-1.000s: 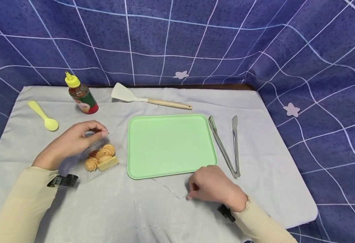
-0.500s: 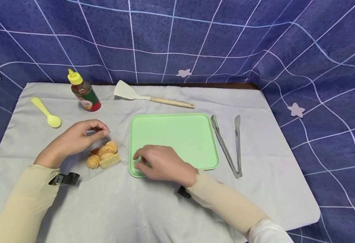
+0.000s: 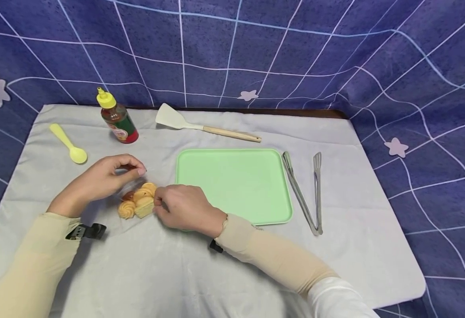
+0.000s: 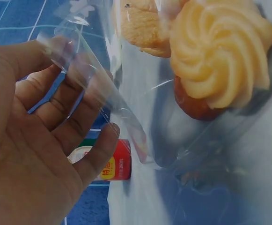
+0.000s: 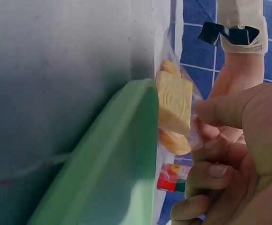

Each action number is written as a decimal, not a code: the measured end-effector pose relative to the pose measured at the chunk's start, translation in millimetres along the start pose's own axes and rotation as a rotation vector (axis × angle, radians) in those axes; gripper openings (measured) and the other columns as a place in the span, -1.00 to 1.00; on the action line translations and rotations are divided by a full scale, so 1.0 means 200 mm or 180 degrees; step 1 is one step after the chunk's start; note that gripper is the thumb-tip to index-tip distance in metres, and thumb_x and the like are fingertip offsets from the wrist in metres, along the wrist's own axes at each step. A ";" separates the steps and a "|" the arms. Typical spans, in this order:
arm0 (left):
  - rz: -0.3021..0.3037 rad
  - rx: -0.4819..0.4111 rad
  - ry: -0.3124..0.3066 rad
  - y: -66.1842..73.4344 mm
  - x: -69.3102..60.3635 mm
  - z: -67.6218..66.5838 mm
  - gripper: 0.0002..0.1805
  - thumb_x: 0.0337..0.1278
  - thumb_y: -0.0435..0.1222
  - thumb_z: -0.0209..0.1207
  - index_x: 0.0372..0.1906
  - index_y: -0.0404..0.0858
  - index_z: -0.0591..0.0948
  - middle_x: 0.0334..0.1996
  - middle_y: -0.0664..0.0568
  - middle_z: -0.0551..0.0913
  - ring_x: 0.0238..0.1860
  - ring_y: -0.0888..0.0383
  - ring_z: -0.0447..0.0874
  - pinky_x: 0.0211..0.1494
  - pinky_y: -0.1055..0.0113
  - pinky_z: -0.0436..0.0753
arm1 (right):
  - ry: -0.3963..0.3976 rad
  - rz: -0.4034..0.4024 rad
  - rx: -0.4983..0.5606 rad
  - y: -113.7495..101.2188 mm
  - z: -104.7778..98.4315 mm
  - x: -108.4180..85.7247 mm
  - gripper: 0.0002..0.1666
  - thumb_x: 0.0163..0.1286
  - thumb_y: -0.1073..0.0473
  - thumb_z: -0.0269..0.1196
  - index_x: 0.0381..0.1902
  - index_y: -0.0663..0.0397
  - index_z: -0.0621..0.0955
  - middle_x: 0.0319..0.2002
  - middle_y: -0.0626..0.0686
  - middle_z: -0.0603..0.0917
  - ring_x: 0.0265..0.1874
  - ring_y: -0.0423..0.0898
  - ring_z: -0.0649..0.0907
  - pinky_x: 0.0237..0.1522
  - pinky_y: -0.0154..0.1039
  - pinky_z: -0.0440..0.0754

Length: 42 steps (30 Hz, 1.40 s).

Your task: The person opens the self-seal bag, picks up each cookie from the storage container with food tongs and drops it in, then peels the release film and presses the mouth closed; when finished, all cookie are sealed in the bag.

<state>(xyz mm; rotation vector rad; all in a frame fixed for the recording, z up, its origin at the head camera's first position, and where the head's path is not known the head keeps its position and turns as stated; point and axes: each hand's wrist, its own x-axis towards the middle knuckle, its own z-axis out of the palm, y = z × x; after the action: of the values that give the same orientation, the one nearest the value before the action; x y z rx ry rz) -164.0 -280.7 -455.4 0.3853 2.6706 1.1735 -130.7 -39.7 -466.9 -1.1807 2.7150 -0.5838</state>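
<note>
In the head view my left hand (image 3: 105, 179) pinches the edge of a clear plastic bag (image 4: 98, 84), its other fingers spread behind the film. Several pastries lie inside: a swirled cookie (image 4: 220, 51) and a pale layered block (image 5: 174, 101) among them. My right hand (image 3: 186, 207) has come over the green tray's left front corner, its loosely bent fingers beside the block. From the right wrist, its thumb tip is close to the bag; whether they touch is unclear.
The green tray (image 3: 236, 185) lies right of the bag, metal tongs (image 3: 304, 201) beyond it. Behind are a spatula (image 3: 228, 134), a sauce bottle (image 3: 120, 123) and a yellow spoon (image 3: 67, 143). A thin translucent strip (image 5: 56, 161) shows near the tray.
My right hand has moved left from the tray's front right edge, across its left part, to the pastries. My left hand has kept its hold on the bag.
</note>
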 end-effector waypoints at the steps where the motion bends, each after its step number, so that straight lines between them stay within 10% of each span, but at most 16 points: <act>1: -0.0030 -0.0017 0.0026 0.00 -0.01 0.00 -0.74 0.47 -0.11 0.20 -0.09 -0.24 0.70 -0.12 -0.02 0.68 0.05 -0.03 0.56 0.15 -0.13 0.45 | 0.0018 -0.0045 -0.0017 0.00 0.00 0.00 -0.85 0.42 0.02 0.28 -0.39 -0.26 0.58 -0.51 -0.33 0.49 -0.56 -0.36 0.47 -0.64 -0.38 0.40; 10: -0.0133 -0.0561 0.0640 0.03 -0.04 -0.08 -0.71 0.45 -0.16 0.22 -0.02 -0.32 0.68 -0.17 0.05 0.70 -0.18 0.24 0.62 -0.17 0.48 0.51 | 0.0249 -0.0609 -0.0626 0.02 -0.26 0.06 -0.93 0.45 0.10 0.21 -0.29 -0.23 0.59 -0.20 -0.14 0.43 -0.25 -0.17 0.43 -0.28 -0.27 0.36; 20: 0.0851 -0.2774 0.1616 0.24 0.03 -0.16 -0.79 0.34 -0.48 0.24 -0.12 -0.63 0.58 -0.30 -0.14 0.69 -0.23 0.07 0.66 0.02 0.38 0.54 | 0.0408 -0.0995 -0.1930 0.02 -0.90 0.04 -0.88 0.56 0.08 0.10 -0.07 -0.16 0.58 0.26 0.01 0.35 0.12 0.05 0.33 0.06 -0.08 0.28; 25: 0.1263 -0.3142 0.1773 0.41 0.09 -0.17 -0.82 0.32 -0.53 0.23 -0.14 -0.66 0.57 -0.33 -0.19 0.67 -0.28 0.02 0.64 -0.10 0.33 0.59 | 0.0601 -0.1208 -0.1957 -0.02 -1.11 -0.07 -0.86 0.59 0.11 0.12 -0.23 -0.04 0.55 0.19 0.05 0.40 0.11 0.09 0.34 0.10 -0.02 0.28; 30: 0.1649 -0.2155 0.1471 0.58 0.11 -0.14 -0.90 0.36 -0.56 0.17 -0.19 -0.61 0.61 -0.24 -0.16 0.64 -0.25 0.09 0.55 -0.24 0.43 0.50 | 0.0657 -0.1567 -0.1301 -0.02 -1.21 -0.16 -0.85 0.51 0.08 0.26 -0.31 -0.10 0.55 0.18 0.05 0.44 0.17 0.05 0.36 0.12 -0.02 0.27; 34: 0.1990 -0.0907 0.1209 0.69 0.13 -0.10 -0.94 0.35 -0.57 0.17 -0.24 -0.48 0.64 -0.13 -0.10 0.59 -0.05 0.12 0.52 0.06 0.37 0.45 | 0.1026 -0.1860 -0.0353 0.09 -1.26 -0.13 -0.93 0.48 0.12 0.30 -0.24 -0.05 0.64 0.12 0.05 0.53 0.10 -0.01 0.42 0.09 -0.07 0.28; 37: 0.2127 -0.0489 0.0978 0.74 0.15 -0.07 -0.89 0.30 -0.58 0.22 -0.25 -0.34 0.67 -0.03 -0.07 0.54 0.12 0.10 0.40 0.22 0.28 0.32 | 0.1268 -0.1810 0.0376 0.21 -1.26 -0.06 -0.94 0.50 0.23 0.26 -0.17 0.08 0.67 -0.03 0.00 0.62 -0.04 -0.11 0.50 0.06 -0.17 0.38; 42: 0.2188 -0.0121 0.0686 0.80 0.14 -0.03 -0.82 0.31 -0.48 0.27 -0.23 -0.11 0.69 0.17 -0.01 0.40 0.23 0.06 0.17 0.22 0.11 0.22 | 0.0571 -0.1486 0.1057 0.37 -1.14 -0.01 -0.89 0.49 0.31 0.26 -0.11 0.12 0.71 -0.07 -0.10 0.68 -0.09 -0.19 0.59 -0.03 -0.20 0.53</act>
<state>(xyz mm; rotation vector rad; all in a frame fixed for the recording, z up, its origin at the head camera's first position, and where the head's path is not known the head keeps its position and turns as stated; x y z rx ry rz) -167.8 -172.7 -334.7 1.3136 2.7662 1.4973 -239.1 76.9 -286.9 -1.7359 2.3320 -1.1944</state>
